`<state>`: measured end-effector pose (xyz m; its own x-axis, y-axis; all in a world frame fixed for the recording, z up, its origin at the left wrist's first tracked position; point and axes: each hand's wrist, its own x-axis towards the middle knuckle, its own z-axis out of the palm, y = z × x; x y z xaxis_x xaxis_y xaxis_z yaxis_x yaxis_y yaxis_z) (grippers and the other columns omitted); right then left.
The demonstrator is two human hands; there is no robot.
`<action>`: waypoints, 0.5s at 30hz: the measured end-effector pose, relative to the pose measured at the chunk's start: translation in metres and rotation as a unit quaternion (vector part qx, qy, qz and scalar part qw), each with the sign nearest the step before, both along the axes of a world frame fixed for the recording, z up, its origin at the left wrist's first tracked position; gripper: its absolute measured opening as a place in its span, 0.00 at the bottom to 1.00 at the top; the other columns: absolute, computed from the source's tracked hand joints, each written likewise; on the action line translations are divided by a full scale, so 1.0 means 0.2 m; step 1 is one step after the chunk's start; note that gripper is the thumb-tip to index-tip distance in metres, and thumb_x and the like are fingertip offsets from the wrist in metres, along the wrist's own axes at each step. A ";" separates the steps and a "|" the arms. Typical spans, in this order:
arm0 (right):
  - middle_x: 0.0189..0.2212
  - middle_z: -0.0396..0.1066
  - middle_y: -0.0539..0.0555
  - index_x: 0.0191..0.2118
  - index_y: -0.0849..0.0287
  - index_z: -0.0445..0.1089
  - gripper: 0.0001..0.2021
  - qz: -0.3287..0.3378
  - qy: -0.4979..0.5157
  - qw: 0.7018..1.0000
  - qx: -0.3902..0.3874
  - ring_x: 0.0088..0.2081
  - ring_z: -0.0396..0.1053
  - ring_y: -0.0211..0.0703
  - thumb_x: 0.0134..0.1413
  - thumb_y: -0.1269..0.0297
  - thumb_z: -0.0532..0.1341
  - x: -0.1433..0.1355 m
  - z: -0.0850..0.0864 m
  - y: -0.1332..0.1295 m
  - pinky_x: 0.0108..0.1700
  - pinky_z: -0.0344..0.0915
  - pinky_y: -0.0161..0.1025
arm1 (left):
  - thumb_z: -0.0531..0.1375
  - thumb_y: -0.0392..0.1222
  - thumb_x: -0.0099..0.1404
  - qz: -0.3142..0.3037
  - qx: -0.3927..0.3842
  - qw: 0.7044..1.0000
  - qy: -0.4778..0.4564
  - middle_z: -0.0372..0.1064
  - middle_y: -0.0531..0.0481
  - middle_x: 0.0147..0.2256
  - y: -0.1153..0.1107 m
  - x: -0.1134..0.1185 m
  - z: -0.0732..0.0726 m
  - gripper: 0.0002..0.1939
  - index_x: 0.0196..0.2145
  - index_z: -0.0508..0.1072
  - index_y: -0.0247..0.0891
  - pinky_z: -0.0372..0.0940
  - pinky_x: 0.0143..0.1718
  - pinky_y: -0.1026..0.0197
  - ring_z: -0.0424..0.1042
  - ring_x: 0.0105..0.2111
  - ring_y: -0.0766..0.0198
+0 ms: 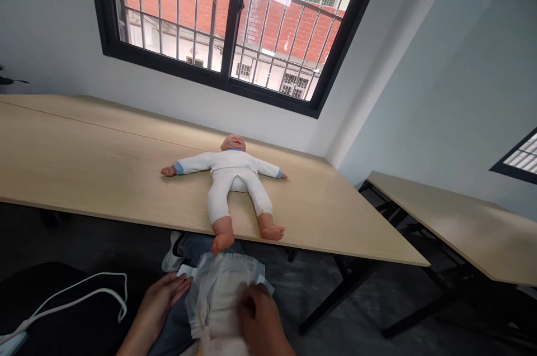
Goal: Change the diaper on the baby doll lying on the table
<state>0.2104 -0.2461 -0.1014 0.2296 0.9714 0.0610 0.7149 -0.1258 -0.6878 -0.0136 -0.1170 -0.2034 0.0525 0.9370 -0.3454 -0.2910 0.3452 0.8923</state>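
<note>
A white diaper [226, 294] lies unfolded over my lap, below the table's front edge. My left hand [163, 297] pinches a white side tab at the diaper's left edge. Over the right part of the diaper is my right hand [262, 317], its fingers curled and blurred by motion; whether they grip the diaper is hidden. A baby doll [235, 169] in a white suit with blue cuffs lies on its back on the table, arms spread, bare feet toward me. One foot reaches over the table edge.
The doll rests on a long light wooden table [113, 171] against a wall with a barred window [229, 26]. A second table [453, 222] stands at the right. White cables [79, 300] lie on a dark surface at the lower left.
</note>
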 end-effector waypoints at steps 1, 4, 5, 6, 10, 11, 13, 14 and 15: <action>0.31 0.71 0.56 0.27 0.61 0.71 0.06 -0.003 0.016 1.000 0.009 0.33 0.69 0.43 0.48 0.75 0.57 0.01 -0.01 0.00 0.35 0.59 0.35 | 0.67 0.37 0.48 0.001 -0.006 1.000 0.012 0.77 0.48 0.31 0.01 -0.02 -0.01 0.10 0.30 0.71 0.38 0.72 0.45 0.58 0.79 0.38 0.56; 0.27 0.71 0.54 0.27 0.62 0.71 0.06 -0.026 0.077 0.996 0.035 0.30 0.68 0.43 0.48 0.73 0.56 0.07 -0.04 0.00 0.32 0.58 0.34 | 0.66 0.40 0.50 -0.022 0.003 0.996 0.091 0.74 0.51 0.25 0.02 -0.08 0.00 0.07 0.29 0.73 0.38 0.71 0.35 0.59 0.78 0.30 0.56; 0.26 0.71 0.54 0.27 0.62 0.71 0.06 -0.041 0.090 0.994 0.047 0.30 0.68 0.43 0.49 0.72 0.56 0.11 -0.05 -0.01 0.32 0.58 0.35 | 0.65 0.41 0.52 -0.035 0.031 0.986 0.163 0.74 0.50 0.25 0.03 -0.10 0.02 0.06 0.29 0.73 0.39 0.70 0.34 0.59 0.77 0.30 0.54; 0.26 0.71 0.54 0.28 0.62 0.71 0.07 -0.057 0.096 0.992 0.061 0.30 0.68 0.44 0.50 0.71 0.56 0.15 -0.05 -0.02 0.32 0.59 0.35 | 0.63 0.42 0.53 -0.044 0.071 0.963 0.257 0.74 0.49 0.27 0.03 -0.12 0.05 0.06 0.30 0.74 0.39 0.70 0.35 0.57 0.77 0.32 0.52; 0.27 0.73 0.57 0.31 0.63 0.72 0.09 -0.112 0.088 0.984 0.103 0.30 0.69 0.46 0.51 0.70 0.54 0.31 -0.05 -0.06 0.34 0.61 0.37 | 0.54 0.43 0.62 -0.020 0.234 0.806 0.544 0.74 0.38 0.44 -0.03 -0.10 0.28 0.14 0.43 0.73 0.37 0.68 0.44 0.48 0.75 0.42 0.45; 0.28 0.74 0.57 0.32 0.63 0.73 0.10 -0.115 0.091 0.984 0.102 0.31 0.70 0.46 0.50 0.70 0.54 0.35 -0.04 -0.06 0.34 0.62 0.38 | 0.52 0.43 0.65 -0.027 0.270 0.797 0.539 0.74 0.38 0.45 -0.06 -0.06 0.35 0.15 0.44 0.72 0.37 0.68 0.46 0.48 0.75 0.43 0.47; 0.30 0.75 0.58 0.35 0.63 0.74 0.11 -0.112 0.105 0.984 0.094 0.33 0.71 0.47 0.49 0.70 0.54 0.39 -0.05 -0.06 0.35 0.63 0.38 | 0.49 0.46 0.68 -0.090 0.354 0.804 0.470 0.74 0.42 0.46 -0.14 0.05 0.45 0.15 0.44 0.72 0.40 0.68 0.50 0.53 0.74 0.47 0.52; 0.32 0.75 0.58 0.37 0.63 0.75 0.12 -0.108 0.114 0.984 0.090 0.34 0.71 0.48 0.49 0.70 0.56 0.40 -0.06 -0.04 0.36 0.63 0.38 | 0.49 0.47 0.70 -0.142 0.383 0.801 0.437 0.74 0.44 0.48 -0.18 0.11 0.48 0.16 0.46 0.72 0.41 0.67 0.52 0.55 0.74 0.49 0.55; 0.33 0.76 0.58 0.39 0.63 0.76 0.13 -0.105 0.123 0.983 0.087 0.36 0.72 0.48 0.47 0.70 0.57 0.41 -0.08 -0.02 0.37 0.64 0.39 | 0.49 0.48 0.70 -0.181 0.399 0.794 0.421 0.73 0.44 0.51 -0.22 0.17 0.49 0.18 0.49 0.72 0.42 0.66 0.55 0.56 0.72 0.52 0.56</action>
<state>0.2922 -0.2499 -0.1174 0.4534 0.8804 0.1391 0.4941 -0.1183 -0.8613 0.0204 -0.1613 -0.1048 0.4339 0.8513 0.2950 0.5145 -0.5028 0.6946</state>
